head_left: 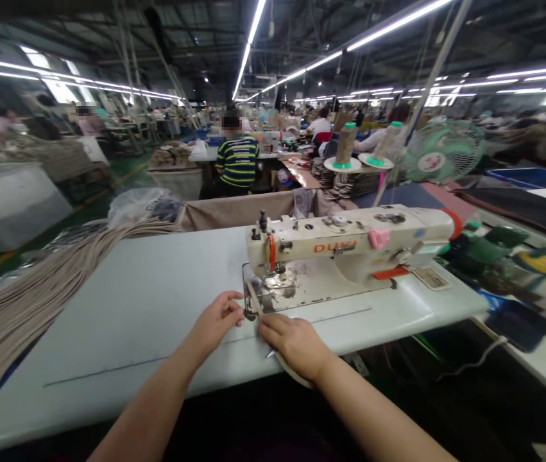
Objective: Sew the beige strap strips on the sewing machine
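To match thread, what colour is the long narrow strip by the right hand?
Narrow strip: pale beige, best in head view.

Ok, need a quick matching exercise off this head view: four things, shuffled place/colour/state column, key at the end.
Things
1. right hand
2. fan
3. left hand
4. sewing machine

Place, colour or state
A. fingers loosely bent, left of the narrow strip
B. cream body, orange lettering
C. palm down over the strip
D. pale green, in the background at right

Pairs: 1-C, 2-D, 3-A, 4-B
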`<state>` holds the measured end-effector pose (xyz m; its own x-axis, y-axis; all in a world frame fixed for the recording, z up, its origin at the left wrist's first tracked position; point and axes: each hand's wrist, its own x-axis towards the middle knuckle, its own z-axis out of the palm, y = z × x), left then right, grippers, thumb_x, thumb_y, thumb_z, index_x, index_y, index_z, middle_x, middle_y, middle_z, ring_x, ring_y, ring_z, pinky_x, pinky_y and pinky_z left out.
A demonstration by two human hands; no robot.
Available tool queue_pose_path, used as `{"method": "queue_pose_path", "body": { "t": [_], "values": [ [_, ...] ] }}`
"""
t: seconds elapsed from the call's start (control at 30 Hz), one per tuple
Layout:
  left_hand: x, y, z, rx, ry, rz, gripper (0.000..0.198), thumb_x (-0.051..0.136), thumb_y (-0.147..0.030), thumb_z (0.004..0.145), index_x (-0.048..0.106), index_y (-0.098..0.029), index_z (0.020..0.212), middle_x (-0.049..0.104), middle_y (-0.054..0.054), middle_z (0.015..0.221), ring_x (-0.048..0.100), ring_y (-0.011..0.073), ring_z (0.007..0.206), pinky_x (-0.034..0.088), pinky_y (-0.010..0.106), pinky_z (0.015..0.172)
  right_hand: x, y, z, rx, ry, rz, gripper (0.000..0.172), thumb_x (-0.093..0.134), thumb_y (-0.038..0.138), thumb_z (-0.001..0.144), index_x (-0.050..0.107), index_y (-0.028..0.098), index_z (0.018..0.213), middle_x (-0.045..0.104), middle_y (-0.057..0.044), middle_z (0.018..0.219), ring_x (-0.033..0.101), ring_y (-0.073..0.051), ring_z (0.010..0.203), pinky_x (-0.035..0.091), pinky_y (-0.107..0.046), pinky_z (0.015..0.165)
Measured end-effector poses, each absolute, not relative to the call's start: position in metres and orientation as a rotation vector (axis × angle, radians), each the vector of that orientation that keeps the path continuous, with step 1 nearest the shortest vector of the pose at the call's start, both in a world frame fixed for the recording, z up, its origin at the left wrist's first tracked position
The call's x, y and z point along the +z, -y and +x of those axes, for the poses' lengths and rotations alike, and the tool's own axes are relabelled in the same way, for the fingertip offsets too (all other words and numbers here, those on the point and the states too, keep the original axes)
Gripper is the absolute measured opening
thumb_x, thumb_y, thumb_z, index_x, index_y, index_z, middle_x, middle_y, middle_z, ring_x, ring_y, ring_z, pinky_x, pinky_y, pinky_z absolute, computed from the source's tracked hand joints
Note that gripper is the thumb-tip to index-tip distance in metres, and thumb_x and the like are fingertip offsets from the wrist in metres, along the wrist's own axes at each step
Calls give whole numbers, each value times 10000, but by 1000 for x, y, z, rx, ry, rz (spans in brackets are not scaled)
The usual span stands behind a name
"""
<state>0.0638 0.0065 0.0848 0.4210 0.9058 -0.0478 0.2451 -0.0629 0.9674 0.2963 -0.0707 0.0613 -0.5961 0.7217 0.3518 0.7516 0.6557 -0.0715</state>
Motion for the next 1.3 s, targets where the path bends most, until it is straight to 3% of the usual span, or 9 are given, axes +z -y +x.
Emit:
{"method": "queue_pose_path", "body": {
  "t": [0.2,0.33,0.4,0.5,0.73,0.87,0.97,1.1,1.3],
  "values": [
    [60,-12,61,695,-1194,1704,390,575,-377,851,570,-177,1186,668,12,840,665,185,748,537,353,781,57,62,298,-170,2400,-1254,274,554,225,1053,692,179,1285,705,-119,1361,643,-277,1276,592,-404,1018],
    [49,-18,69,706,-1305,1835,408,579,-295,861,605,-172,1249,682,97,1129,650,170,749,557,397,841,54,57,298,-173,2360,-1306,275,559,226,1050,697,177,1283,713,-125,1341,651,-272,1268,612,-405,993],
    [46,-20,73,743,-1307,1913,434,596,-259,862,617,-176,1288,622,130,1291,659,189,874,534,436,975,52,54,298,-184,2341,-1322,286,553,223,1052,694,168,1294,711,-130,1345,647,-274,1276,616,-411,993],
    [43,-20,76,755,-1305,2179,421,572,-240,915,626,-172,1328,588,146,1349,610,263,1160,481,474,1098,48,50,298,-199,2327,-1347,304,546,215,1054,690,165,1316,707,-131,1358,639,-273,1293,616,-416,1007],
    [33,-13,73,635,-1473,2558,369,578,-308,977,623,-209,1329,621,115,1363,558,312,1210,484,546,1093,41,42,297,-232,2301,-1373,313,577,205,1037,699,162,1322,719,-130,1348,620,-259,1331,591,-391,1059],
    [28,-16,74,740,-1527,2514,403,571,-317,985,581,-166,1359,579,165,1443,510,334,1366,460,557,1156,41,39,293,-225,2285,-1400,316,567,213,1043,694,162,1328,711,-125,1366,614,-265,1340,590,-393,1059],
    [29,-21,79,774,-1392,2533,539,579,-320,984,476,-132,1478,506,198,1550,456,310,1474,420,511,1227,41,38,292,-218,2285,-1417,318,564,214,1044,692,164,1330,710,-124,1368,616,-270,1337,593,-400,1056],
    [27,-24,87,649,-1153,2719,651,542,-374,1021,332,-168,1601,410,147,1669,376,268,1557,352,474,1287,38,37,292,-218,2288,-1428,325,566,197,1036,688,137,1331,708,-126,1372,623,-277,1324,598,-403,1049],
    [13,-26,90,538,-1201,2832,675,434,-494,1061,315,-132,1619,395,164,1673,353,263,1573,347,479,1284,34,38,292,-228,2275,-1444,365,551,148,1020,673,145,1364,686,-142,1404,612,-274,1339,605,-408,1035]
  ]
}}
